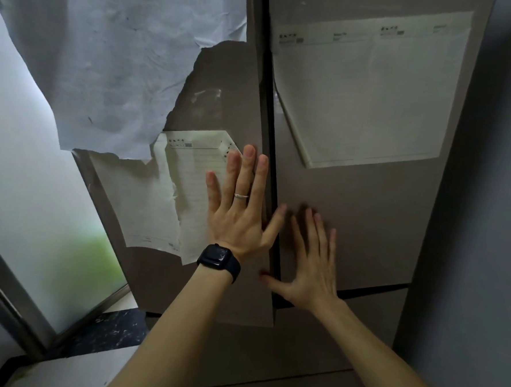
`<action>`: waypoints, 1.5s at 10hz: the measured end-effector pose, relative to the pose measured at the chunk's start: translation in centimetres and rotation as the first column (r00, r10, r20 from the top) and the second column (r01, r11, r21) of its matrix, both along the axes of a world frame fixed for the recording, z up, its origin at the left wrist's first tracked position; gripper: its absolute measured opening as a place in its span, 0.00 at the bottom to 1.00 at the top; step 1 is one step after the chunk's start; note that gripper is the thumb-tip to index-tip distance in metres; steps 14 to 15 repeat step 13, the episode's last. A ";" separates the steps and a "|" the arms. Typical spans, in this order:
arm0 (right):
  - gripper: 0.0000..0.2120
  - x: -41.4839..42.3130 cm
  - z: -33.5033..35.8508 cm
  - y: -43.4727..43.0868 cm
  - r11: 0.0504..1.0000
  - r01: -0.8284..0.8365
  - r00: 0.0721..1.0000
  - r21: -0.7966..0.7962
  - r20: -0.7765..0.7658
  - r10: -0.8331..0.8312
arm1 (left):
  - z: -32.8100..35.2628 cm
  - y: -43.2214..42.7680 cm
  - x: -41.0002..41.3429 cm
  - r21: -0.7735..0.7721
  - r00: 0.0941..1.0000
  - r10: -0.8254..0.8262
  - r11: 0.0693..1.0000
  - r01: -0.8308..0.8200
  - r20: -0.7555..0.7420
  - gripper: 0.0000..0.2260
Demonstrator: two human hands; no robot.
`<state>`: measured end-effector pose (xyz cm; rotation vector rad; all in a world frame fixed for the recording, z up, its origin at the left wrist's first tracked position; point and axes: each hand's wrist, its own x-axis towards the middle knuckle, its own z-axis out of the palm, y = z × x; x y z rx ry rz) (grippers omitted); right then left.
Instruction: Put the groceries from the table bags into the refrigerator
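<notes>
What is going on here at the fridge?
A person lays both hands flat on the fridge: the left hand, wearing a watch, on the left door, the right hand on the right door. The fingers are straight and hold nothing. Papers are stuck on both doors. No groceries or bags are in view.

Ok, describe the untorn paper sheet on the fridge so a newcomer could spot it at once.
Find the refrigerator's right door, behind the right hand. The sheet is stuck high on it, above that hand. Unlike the torn papers on the left door, it is whole.
</notes>
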<state>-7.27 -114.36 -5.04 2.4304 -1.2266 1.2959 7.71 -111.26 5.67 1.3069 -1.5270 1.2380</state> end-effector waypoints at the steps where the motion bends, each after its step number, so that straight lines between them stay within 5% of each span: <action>1: 0.56 0.2 -0.3 -0.7 1.000 0.012 1.000 -0.029 -0.004 -0.013 | 0.0 -0.4 0.0 -0.026 1.000 0.000 1.000 0.000 0.002 0.37; 6: 0.46 1.6 -2.8 -4.6 0.980 0.155 0.986 -0.121 -0.043 -0.161 | -0.6 -4.1 0.0 -0.043 0.996 0.091 0.995 -0.091 -0.009 0.31; 9: 0.46 2.8 -4.4 -7.1 0.887 0.271 0.959 -0.374 0.027 -0.282 | -1.0 -7.3 0.6 -0.065 0.980 0.198 0.978 -0.196 0.016 0.29; 11: 0.43 2.0 -3.6 -5.8 0.915 0.265 0.955 -0.303 -0.047 -0.292 | -0.9 -6.7 0.5 -0.029 0.979 0.205 0.978 -0.205 0.006 0.28; 13: 0.42 -2.4 1.5 -0.7 0.999 0.039 0.953 0.019 -0.301 -0.032 | -0.7 -6.4 0.7 -0.033 0.976 0.220 0.975 -0.220 0.003 0.29; 15: 0.42 -2.4 1.5 -0.7 0.999 0.039 0.953 0.019 -0.301 -0.032 | -0.7 -6.4 0.7 -0.033 0.976 0.220 0.975 -0.220 0.003 0.29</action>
